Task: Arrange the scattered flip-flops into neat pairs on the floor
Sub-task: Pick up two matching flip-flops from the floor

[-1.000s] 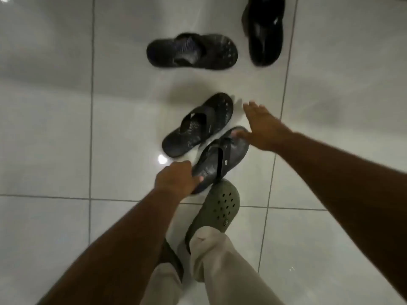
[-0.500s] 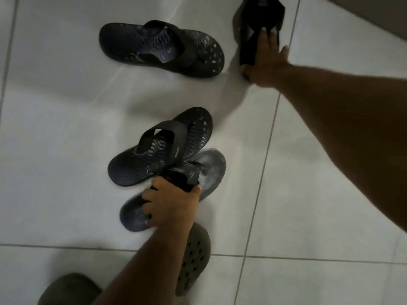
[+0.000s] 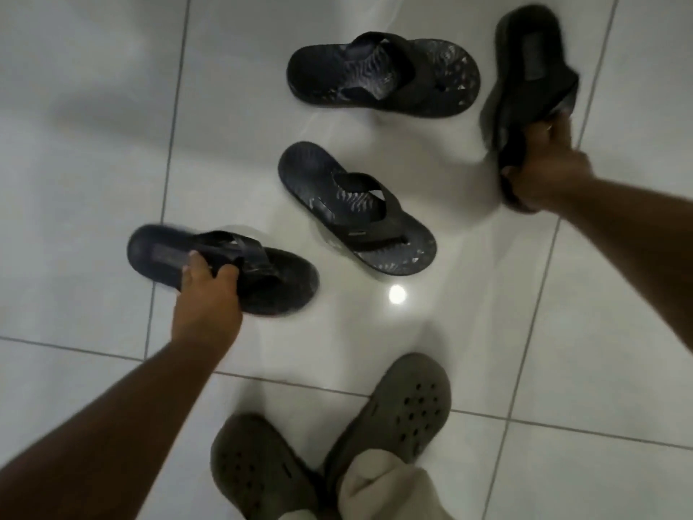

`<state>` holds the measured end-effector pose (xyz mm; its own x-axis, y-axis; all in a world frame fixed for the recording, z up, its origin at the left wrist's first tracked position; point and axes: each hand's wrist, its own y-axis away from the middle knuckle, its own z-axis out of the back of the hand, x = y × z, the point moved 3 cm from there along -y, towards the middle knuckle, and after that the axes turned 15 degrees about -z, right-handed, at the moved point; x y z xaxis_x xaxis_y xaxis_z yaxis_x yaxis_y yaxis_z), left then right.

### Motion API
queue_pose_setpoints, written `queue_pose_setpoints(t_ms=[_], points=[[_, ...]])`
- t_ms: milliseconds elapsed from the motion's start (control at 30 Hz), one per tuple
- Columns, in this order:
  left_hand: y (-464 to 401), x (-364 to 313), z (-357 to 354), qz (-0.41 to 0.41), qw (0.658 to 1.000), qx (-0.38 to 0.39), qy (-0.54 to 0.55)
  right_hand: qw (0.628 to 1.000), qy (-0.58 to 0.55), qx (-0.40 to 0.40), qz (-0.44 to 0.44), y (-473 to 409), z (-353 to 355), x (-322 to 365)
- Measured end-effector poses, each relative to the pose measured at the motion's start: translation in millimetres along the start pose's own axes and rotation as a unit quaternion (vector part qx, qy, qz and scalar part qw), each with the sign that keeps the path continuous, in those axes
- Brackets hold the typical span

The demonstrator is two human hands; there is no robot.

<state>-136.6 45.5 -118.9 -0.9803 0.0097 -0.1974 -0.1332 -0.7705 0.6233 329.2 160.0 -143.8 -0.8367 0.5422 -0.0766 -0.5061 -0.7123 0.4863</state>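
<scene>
Several dark flip-flops are spread over a white tiled floor [image 3: 93, 144]. My left hand [image 3: 208, 290] grips the strap of a plain dark flip-flop [image 3: 165, 253] at the left, blurred by motion. My right hand [image 3: 543, 174] is closed on the end of another plain black flip-flop [image 3: 528, 65], held tilted at the upper right. Two patterned flip-flops lie untouched: one [image 3: 382, 75] sideways at the top middle, the other [image 3: 356, 208] diagonal in the centre.
My own feet in grey-green perforated clogs [image 3: 405, 407] and light trousers [image 3: 382, 489] fill the bottom middle. A bright light reflection [image 3: 397, 294] sits on the tile just below the central flip-flop. Grout lines cross the floor.
My left hand has carried its flip-flop away from the central patterned one, out to the left. My right hand has closed on the far black flip-flop and raised it off the floor.
</scene>
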Motion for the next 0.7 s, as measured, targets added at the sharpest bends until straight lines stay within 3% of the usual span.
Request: queue_pose_setpoints(t_ms=[133,267,533,700], points=[[-5,7,-3,-0.061,0.995,0.067,-0.038,0.999,0.010,0.044,-0.010,54,-29,-2],[-4,9,1,-0.035,0.996,0.077,-0.013,0.998,0.005,0.050,-0.029,95,-45,7],[7,41,-7,-0.154,0.981,0.108,-0.036,0.999,-0.016,-0.032,-0.006,148,-45,17],[0,74,11,-0.239,0.950,0.157,-0.122,0.986,-0.132,-0.067,0.071,181,-14,55]])
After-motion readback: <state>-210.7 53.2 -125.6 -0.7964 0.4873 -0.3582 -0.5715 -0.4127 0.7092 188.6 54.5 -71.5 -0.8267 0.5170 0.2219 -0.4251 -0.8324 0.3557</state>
